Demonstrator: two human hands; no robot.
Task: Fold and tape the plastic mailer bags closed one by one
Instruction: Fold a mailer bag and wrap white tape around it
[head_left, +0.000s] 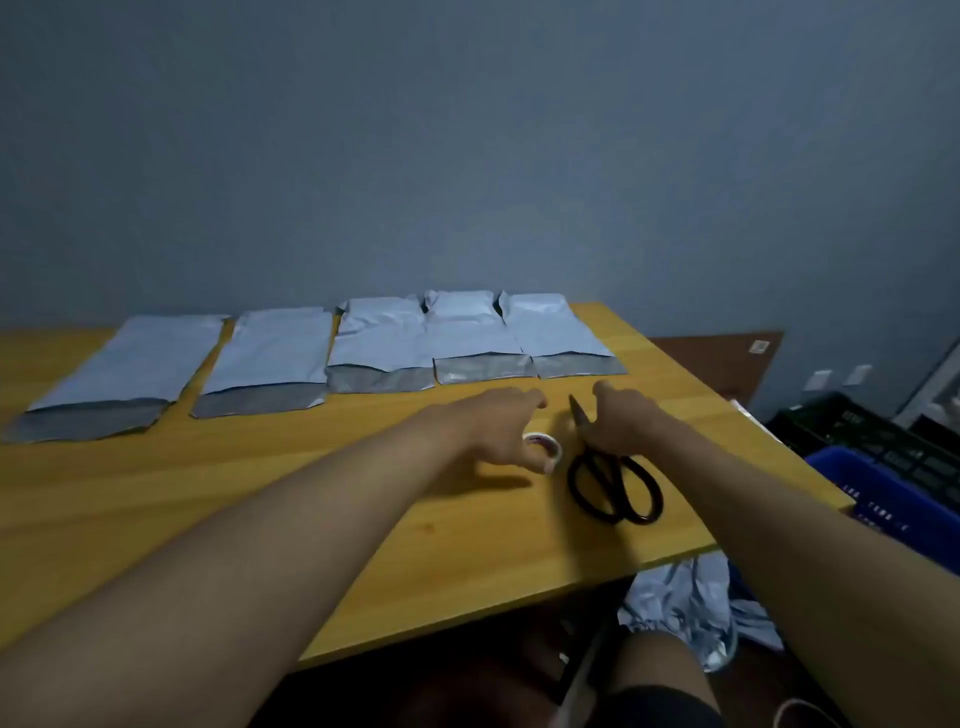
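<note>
Two bare hands are reaching out over a yellow wooden table (260, 499). The left hand (501, 423) is hovering above a small roll of tape (545, 451), its thumb lying against the roll, though whether the fingers are closing on it cannot be told. The right hand (623, 418) is resting over the blades of a pair of black-handled scissors (615, 483), fingers bent downward; its grip is also unclear from this angle. The scissors' loops are lying on the table, pointing toward the near edge, just right of the tape.

Beyond the hands, five grey plastic mailer bags (384, 343) are lying in a row along the far side of the table, open flaps facing near. The three on the right are touching or overlapping and looking filled; the two on the left are lying flat and slightly apart.

Past the right edge, a blue crate (893, 499) and a black crate (852, 426) are standing on the floor. More crumpled grey plastic (691, 597) is lying below the near edge.
</note>
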